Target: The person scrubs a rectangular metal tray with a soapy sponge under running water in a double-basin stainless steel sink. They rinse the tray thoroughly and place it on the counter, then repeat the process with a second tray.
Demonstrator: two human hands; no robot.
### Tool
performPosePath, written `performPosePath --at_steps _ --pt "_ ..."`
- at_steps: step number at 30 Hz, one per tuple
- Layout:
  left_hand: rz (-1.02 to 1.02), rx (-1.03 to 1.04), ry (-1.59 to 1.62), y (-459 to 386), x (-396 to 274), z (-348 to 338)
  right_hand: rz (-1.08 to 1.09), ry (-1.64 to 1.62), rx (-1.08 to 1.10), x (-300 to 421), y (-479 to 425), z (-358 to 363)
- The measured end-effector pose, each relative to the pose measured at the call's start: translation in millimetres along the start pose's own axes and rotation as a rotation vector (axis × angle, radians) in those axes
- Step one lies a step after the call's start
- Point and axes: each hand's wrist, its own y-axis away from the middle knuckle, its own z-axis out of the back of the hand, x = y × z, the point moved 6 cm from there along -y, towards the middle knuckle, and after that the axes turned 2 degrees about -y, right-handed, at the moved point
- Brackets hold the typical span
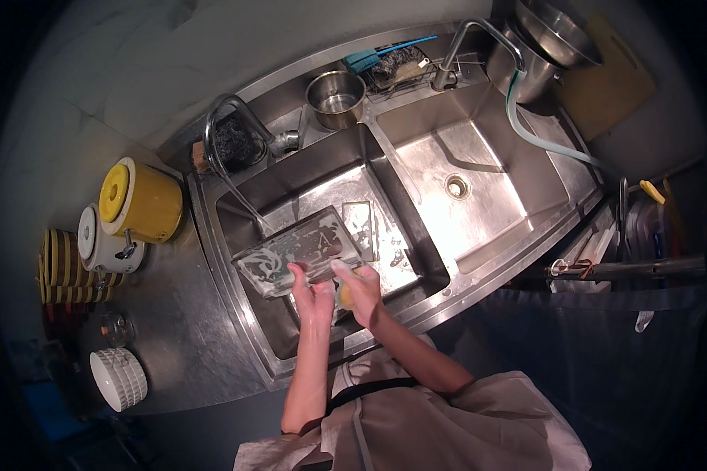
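A rectangular clear or metal tray [297, 250], streaked with white suds, is held tilted over the left sink basin [253, 312]. My left hand [313, 297] grips its near long edge, thumb on top. At the tray's near right corner, my right hand [359, 288] holds a yellow and green sponge [346, 295], its thumb at the tray's rim. Water runs in a thin stream from the left faucet [209, 138] and passes behind the tray's far edge. A flat rectangular piece [360, 226] lies wet on the basin floor, partly hidden by the tray.
Right of the divider is a second basin [483, 235] with a drain. A metal pot [336, 100] and a blue brush [362, 60] stand behind. A hose [521, 129] hangs from the right faucet. Yellow [147, 200] and white [115, 250] dispensers and stacked white bowls [118, 380] occupy the left counter.
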Motion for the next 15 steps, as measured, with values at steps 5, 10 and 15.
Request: performPosePath --at_steps 5,10,15 --pt "0.016 0.143 -0.120 3 3 -15 -0.001 -0.118 -0.032 1 -1 -4" --pt "0.075 0.169 -0.250 12 13 -21 0.103 -0.120 0.010 10 -9 -8" --pt "0.332 0.292 -0.831 21 13 25 0.088 0.122 -0.166 31 -23 5"
